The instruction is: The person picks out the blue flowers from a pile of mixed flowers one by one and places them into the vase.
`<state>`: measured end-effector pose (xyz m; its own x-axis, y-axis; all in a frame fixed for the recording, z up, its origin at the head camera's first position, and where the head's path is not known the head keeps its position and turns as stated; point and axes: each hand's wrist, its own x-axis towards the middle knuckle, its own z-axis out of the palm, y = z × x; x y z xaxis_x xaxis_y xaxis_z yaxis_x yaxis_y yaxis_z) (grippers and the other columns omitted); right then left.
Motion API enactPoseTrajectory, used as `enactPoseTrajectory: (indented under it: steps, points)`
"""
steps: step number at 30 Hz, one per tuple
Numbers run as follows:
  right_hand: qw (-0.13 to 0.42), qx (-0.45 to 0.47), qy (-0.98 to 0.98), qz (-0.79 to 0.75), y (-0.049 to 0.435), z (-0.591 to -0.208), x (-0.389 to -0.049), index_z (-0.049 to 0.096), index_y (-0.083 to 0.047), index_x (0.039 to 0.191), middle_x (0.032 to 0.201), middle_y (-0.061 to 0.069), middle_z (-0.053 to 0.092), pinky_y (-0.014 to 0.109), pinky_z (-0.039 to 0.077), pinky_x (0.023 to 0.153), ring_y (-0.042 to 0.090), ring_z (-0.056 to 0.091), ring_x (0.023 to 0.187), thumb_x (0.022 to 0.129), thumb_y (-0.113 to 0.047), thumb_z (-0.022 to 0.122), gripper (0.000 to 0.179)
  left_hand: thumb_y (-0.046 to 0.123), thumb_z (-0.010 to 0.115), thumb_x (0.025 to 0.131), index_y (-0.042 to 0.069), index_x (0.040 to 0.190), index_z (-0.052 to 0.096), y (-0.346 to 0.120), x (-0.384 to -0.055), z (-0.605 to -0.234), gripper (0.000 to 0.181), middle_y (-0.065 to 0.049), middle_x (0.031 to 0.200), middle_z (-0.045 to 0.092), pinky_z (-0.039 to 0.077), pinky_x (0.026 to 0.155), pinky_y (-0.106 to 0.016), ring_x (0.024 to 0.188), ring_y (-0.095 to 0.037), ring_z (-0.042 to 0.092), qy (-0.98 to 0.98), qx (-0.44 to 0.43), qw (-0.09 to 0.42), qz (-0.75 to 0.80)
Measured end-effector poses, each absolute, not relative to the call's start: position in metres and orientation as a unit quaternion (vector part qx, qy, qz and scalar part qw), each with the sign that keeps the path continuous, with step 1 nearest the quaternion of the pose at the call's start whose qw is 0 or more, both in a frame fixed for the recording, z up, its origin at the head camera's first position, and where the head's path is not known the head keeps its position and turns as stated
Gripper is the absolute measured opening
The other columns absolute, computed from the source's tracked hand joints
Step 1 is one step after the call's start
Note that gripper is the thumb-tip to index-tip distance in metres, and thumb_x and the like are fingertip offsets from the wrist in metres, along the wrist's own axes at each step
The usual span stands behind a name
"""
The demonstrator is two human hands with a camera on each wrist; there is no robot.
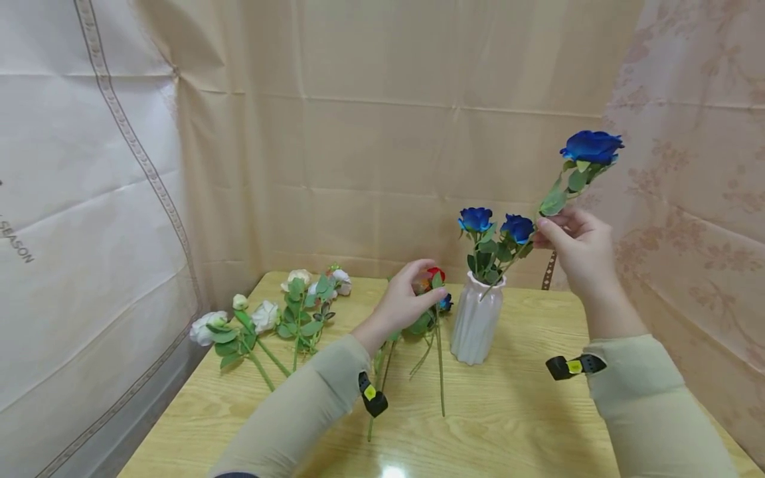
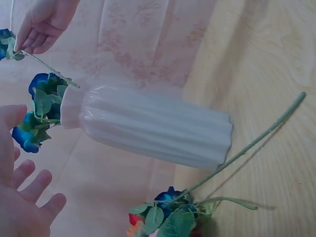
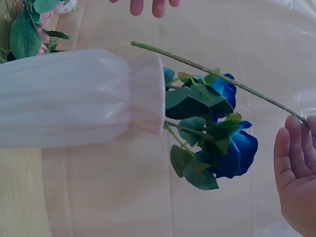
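My right hand [image 1: 576, 249] pinches the stem of a blue rose [image 1: 592, 147], its bloom held up at the right. In the right wrist view the bare lower stem [image 3: 197, 66] slants past the mouth of a white ribbed vase [image 3: 74, 98], outside it. Two other blue roses [image 1: 476, 219] stand in the vase, their blooms above its rim. My left hand [image 1: 406, 299] hovers left of the vase, fingers spread and holding nothing, as the left wrist view shows. Below it lie a red rose [image 1: 436, 273] and another blue rose [image 2: 170, 195] with green stems.
White roses [image 1: 265, 317] and pale blooms [image 1: 297, 279] with leafy stems lie on the left side of the wooden table [image 1: 508, 425]. Beige curtain [image 1: 370, 146] hangs close behind the table, with a patterned cloth [image 1: 705, 219] at the right.
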<state>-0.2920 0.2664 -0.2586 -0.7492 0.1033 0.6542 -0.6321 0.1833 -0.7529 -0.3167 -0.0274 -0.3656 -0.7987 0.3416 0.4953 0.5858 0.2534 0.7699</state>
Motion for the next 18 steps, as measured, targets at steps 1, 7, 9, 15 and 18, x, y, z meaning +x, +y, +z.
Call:
enactPoseTrajectory:
  steps: [1, 7, 9, 15, 18]
  points:
    - [0.302, 0.184, -0.706, 0.613, 0.268, -0.257, -0.292, 0.064, 0.005, 0.110, 0.090, 0.004, 0.073, 0.021, 0.058, 0.072, 0.012, 0.070, 0.073, 0.098, -0.010, 0.070, 0.020, 0.032, 0.072, 0.097, 0.020, 0.147, 0.052, -0.026, -0.317, -0.364, 0.055, 0.004, 0.144, 0.052, 0.043, 0.108, -0.047, 0.132, -0.017, 0.051, -0.784, -0.296, 0.116, -0.534]
    - [0.306, 0.184, -0.680, 0.641, 0.276, -0.249, -0.294, 0.066, 0.002, 0.116, 0.091, 0.004, 0.072, 0.021, 0.058, 0.073, 0.015, 0.070, 0.074, 0.096, -0.011, 0.072, 0.024, 0.034, 0.072, 0.097, 0.018, 0.149, 0.049, -0.021, -0.320, -0.354, 0.059, 0.003, 0.146, 0.052, 0.041, 0.110, -0.043, 0.134, -0.020, 0.050, -0.787, -0.297, 0.128, -0.526]
    - [0.309, 0.186, -0.668, 0.650, 0.278, -0.245, -0.294, 0.067, 0.002, 0.116, 0.091, 0.006, 0.071, 0.021, 0.058, 0.073, 0.016, 0.070, 0.074, 0.096, -0.010, 0.072, 0.024, 0.036, 0.072, 0.097, 0.018, 0.149, 0.049, -0.019, -0.321, -0.351, 0.060, 0.002, 0.146, 0.052, 0.041, 0.111, -0.042, 0.134, -0.021, 0.050, -0.783, -0.299, 0.131, -0.529]
    - [0.316, 0.173, -0.656, 0.664, 0.281, -0.240, -0.295, 0.065, 0.003, 0.117, 0.094, 0.008, 0.070, 0.021, 0.058, 0.072, 0.015, 0.070, 0.074, 0.095, -0.010, 0.073, 0.027, 0.036, 0.073, 0.096, 0.019, 0.149, 0.050, -0.014, -0.321, -0.343, 0.061, 0.000, 0.147, 0.052, 0.042, 0.109, -0.040, 0.134, -0.022, 0.051, -0.779, -0.300, 0.139, -0.533]
    - [0.318, 0.166, -0.659, 0.661, 0.282, -0.240, -0.295, 0.065, 0.001, 0.118, 0.095, 0.007, 0.070, 0.020, 0.057, 0.072, 0.014, 0.070, 0.075, 0.095, -0.011, 0.074, 0.027, 0.037, 0.073, 0.096, 0.019, 0.149, 0.050, -0.011, -0.319, -0.341, 0.061, -0.001, 0.146, 0.053, 0.044, 0.108, -0.040, 0.132, -0.019, 0.052, -0.781, -0.301, 0.143, -0.528]
